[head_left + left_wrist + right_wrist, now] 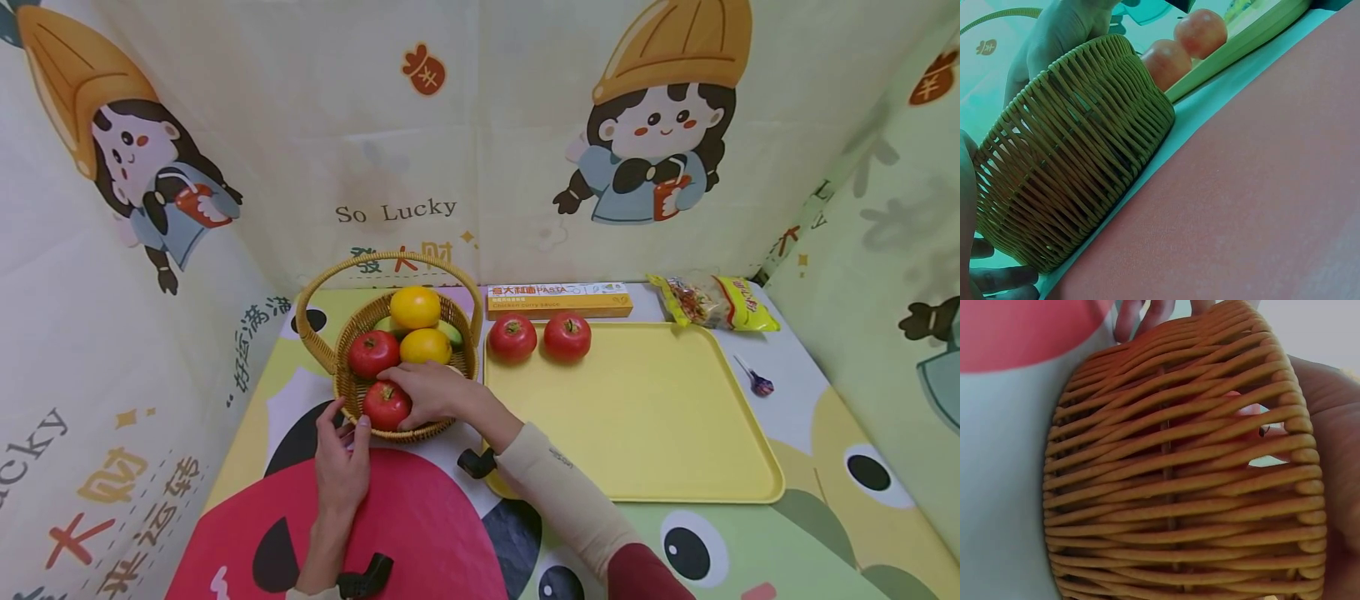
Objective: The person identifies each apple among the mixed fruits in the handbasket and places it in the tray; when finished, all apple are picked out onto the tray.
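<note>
A round wicker basket (467, 367) with a tall arched handle stands left of centre in the head view. My right hand (431, 393) reaches over its near right rim and grips a round red fruit (386, 406) inside, thumb and fingers around its sides. Another red fruit (374, 354), two yellow fruits (416, 308) and something green partly hidden under them share the basket. My left hand (342, 462) is at the basket's near left side, its relaxed fingers (1007, 278) against the low wall in the left wrist view. Weave hides much of the gripped fruit in both wrist views.
A yellow tray (637, 425) lies right of the basket, with two red fruits (567, 337) at its far left corner. Behind it are a pasta box (558, 302) and a yellow food packet (712, 302). A lollipop (761, 385) lies to its right. Printed cloth walls surround the table.
</note>
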Motion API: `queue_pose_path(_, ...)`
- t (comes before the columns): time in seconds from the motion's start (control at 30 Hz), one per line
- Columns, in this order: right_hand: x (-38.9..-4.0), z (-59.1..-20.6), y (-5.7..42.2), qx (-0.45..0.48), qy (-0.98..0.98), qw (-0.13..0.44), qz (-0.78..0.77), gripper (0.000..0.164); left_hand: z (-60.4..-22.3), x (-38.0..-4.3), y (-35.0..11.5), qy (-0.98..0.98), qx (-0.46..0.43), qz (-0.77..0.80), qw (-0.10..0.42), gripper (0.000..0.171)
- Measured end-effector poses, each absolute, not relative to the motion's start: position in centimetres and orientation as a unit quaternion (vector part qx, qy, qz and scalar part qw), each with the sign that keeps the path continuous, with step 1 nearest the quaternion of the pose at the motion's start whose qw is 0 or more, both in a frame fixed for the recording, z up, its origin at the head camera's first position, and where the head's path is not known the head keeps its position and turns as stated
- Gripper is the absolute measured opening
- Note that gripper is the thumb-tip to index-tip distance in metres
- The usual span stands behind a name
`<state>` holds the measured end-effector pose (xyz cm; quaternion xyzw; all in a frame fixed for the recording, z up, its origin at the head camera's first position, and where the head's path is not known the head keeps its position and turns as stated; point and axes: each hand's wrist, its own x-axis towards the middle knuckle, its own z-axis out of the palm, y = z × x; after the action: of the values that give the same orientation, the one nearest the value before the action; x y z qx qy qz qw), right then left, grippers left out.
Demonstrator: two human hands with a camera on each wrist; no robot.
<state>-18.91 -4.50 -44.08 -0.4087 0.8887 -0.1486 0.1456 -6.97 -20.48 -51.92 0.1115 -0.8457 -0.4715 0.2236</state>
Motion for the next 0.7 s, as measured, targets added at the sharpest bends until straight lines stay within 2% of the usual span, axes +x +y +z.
queue_pose_path(0.43, -19.23, -44.16, -4.30, -0.431, 0.875, 0.148, -0.162, 0.078, -51.86, -6.91, -20.37, -0.848, 0.116, -0.468, 0.221, 0.052)
queue_pose_path(0.7, -19.60, -44.31, -3.99, -0.439, 0.857, 0.153, -0.223, 0.080, -51.86, -6.95, -20.50, -0.843, 0.104, -0.477, 0.226, 0.052)
